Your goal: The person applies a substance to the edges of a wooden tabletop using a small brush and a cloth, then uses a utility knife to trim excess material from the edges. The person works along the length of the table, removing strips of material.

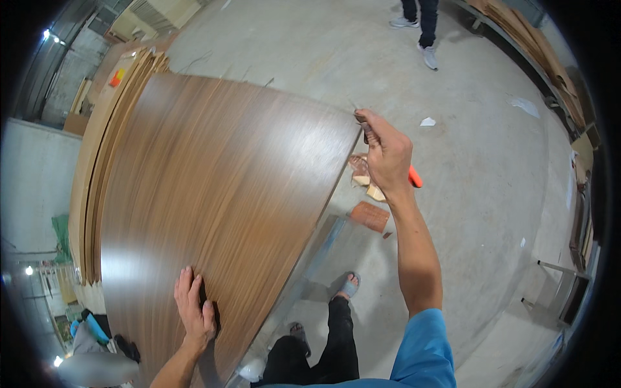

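A large brown wood-grain panel [239, 174] lies tilted in front of me, its narrow far edge running to a corner at the right. My left hand [194, 310] rests flat on its near part, fingers stretched out and holding nothing. At the far right corner my right hand [386, 152] is closed, thumb and fingers pressed together by the panel's edge. Something small and dark pokes out from its fingers, too little of it showing to name. An orange-red handle-like piece [415, 176] shows just beyond that wrist; its other end is hidden.
Stacked boards [97, 174] stand along the panel's left side. On the floor lie a reddish-brown block [370, 216] and pale wood offcuts [375, 192]. Another person's legs [427, 22] are at the far right. A stool-like frame [572, 291] stands at the right, and a blurred person is lower left.
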Tool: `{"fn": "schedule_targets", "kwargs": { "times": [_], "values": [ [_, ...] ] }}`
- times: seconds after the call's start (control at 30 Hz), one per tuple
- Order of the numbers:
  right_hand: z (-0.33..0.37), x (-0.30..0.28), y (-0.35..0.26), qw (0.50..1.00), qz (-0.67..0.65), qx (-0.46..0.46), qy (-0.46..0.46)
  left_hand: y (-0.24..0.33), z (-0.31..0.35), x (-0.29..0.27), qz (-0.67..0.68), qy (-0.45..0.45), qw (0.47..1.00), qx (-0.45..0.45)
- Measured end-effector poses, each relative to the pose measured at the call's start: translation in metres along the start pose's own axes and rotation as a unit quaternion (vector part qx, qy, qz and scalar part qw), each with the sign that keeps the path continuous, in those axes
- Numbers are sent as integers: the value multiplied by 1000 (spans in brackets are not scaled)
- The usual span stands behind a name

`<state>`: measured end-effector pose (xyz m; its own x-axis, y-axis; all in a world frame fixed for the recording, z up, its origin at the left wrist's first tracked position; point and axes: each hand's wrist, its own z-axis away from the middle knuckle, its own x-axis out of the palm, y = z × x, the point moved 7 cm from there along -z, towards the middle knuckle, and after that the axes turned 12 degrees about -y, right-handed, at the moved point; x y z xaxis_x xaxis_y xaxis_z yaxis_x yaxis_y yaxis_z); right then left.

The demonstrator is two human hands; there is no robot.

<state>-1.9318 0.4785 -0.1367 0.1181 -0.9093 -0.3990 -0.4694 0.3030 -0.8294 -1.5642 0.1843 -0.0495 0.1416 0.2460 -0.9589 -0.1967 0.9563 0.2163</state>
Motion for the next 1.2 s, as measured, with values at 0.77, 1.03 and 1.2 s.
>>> {"fn": "schedule_targets", "kwargs": {
  "times": [0.77,1.03,1.2],
  "values": [
    [246,96,-196,979,111,-172,3,-2,6,8,24,62,997,38],
    [292,104,-263,982,69,-172,35,-16,69,5,66,21,987,142],
    [268,104,-227,985,132,-95,64,-56,165,16,-11,30,995,90]
  ]
}}
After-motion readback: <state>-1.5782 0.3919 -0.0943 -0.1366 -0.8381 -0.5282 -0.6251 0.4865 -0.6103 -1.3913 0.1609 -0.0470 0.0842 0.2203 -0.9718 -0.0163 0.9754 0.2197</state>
